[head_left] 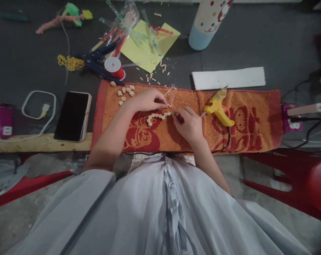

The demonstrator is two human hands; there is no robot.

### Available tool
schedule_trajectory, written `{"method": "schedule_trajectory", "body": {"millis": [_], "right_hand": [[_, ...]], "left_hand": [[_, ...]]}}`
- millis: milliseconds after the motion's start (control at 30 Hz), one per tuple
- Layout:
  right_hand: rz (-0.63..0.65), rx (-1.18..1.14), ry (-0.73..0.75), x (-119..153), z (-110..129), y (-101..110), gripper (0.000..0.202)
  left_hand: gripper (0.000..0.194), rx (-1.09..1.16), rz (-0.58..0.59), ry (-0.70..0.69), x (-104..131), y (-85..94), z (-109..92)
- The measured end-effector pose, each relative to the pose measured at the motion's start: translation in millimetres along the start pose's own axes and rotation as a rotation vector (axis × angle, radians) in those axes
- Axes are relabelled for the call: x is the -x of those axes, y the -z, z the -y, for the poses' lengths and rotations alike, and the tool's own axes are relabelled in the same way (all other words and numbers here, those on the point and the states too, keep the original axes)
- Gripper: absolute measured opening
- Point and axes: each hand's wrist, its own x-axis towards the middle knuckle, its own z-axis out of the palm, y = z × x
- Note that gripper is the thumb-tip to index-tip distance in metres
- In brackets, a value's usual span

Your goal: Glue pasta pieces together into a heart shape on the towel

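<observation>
On the orange and red towel lies a thin zigzag chain of small pale pieces. Its right end meets the fingertips of my right hand, which are pinched together on it. My left hand is just above the chain, thumb and fingers closed near a small pale stick; whether it grips anything is too small to make out. Several pale bundled pieces rest on the towel left of my left hand. A yellow glue gun lies right of my right hand.
Beyond the towel are a white strip, a tumbler, yellow paper with pens and loose bits, a red thread spool and dark blue pliers. A phone and white cable lie left. The glue gun's cord crosses the towel's edge.
</observation>
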Motion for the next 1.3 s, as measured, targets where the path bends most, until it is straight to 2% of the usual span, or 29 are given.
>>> {"method": "schedule_trajectory", "body": {"millis": [1300], "right_hand": [[0.012,-0.065,-0.03,1.3,-2.3,-2.7,0.018]], "left_hand": [[0.018,-0.005,-0.008,-0.008,0.8,-0.9,-1.6]]}}
